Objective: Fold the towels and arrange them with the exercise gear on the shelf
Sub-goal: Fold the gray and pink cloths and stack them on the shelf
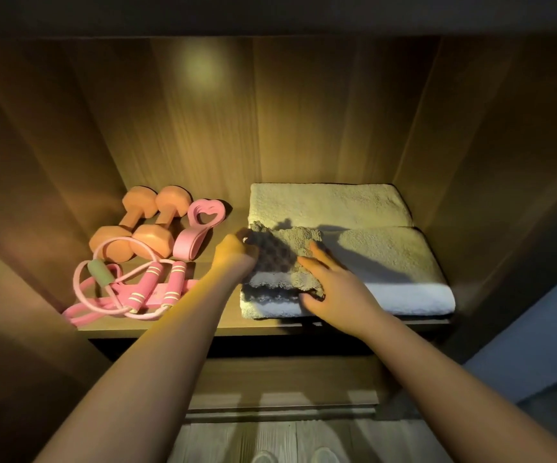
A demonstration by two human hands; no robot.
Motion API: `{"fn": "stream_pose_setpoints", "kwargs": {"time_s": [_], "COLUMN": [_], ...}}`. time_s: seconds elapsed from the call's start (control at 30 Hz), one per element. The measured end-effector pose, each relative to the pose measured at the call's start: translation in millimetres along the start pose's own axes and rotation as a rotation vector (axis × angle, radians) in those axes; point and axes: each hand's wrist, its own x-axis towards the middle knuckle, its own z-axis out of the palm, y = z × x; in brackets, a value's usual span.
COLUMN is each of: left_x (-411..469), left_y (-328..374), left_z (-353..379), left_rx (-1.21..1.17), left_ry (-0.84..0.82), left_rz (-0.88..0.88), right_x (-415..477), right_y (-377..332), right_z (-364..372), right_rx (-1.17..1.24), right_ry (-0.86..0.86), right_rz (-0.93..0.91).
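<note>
The left hand point(237, 252) is curling round the left edge of the small grey towel point(284, 259), gripping it. The right hand point(334, 289) is lying released on it, fingers spread flat. This towel is resting on the front folded towel point(387, 262) on the shelf point(223, 324), with another folded towel point(330, 203) behind. Two dumbbells point(136, 225) and a pink jump rope point(143, 289) are sitting left. Shadow is obscuring the left fingertips.

head | looks forward-down | close on shelf point(183, 324)
</note>
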Motion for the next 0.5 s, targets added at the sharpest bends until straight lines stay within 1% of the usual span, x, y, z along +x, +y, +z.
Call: {"fn": "stream_pose_setpoints", "kwargs": {"time_s": [0.07, 0.13, 0.2, 0.23, 0.27, 0.33, 0.4, 0.43, 0.5], "left_x": [-5, -6, -4, -2, -1, -1, -5, -10, -25], "left_y": [-7, -14, -14, -14, -15, -16, -14, -13, -12], "left_z": [5, 8, 7, 5, 4, 3, -1, -4, -10], "left_rx": [0.203, 0.273, 0.262, 0.258, 0.248, 0.184, 0.075, 0.000, -0.230], "left_ry": [0.097, 0.172, 0.149, 0.122, 0.089, 0.031, -0.017, -0.031, -0.039], "left_rz": [0.070, 0.061, -0.005, -0.024, -0.041, -0.089, -0.150, -0.161, -0.114], "right_x": [1, 6, 17, 24, 32, 42, 47, 45, 34], "right_y": [0, -3, -7, -10, -11, -13, -11, -11, -9], "right_z": [0, -3, -12, -17, -21, -28, -32, -33, -30], "right_rx": [0.081, 0.319, 0.575, 0.685, 0.775, 0.870, 0.902, 0.942, 1.022], "right_ry": [0.009, 0.103, 0.224, 0.238, 0.210, 0.093, 0.006, -0.010, 0.037], "right_rz": [0.014, 0.112, 0.326, 0.448, 0.557, 0.679, 0.690, 0.670, 0.621]}}
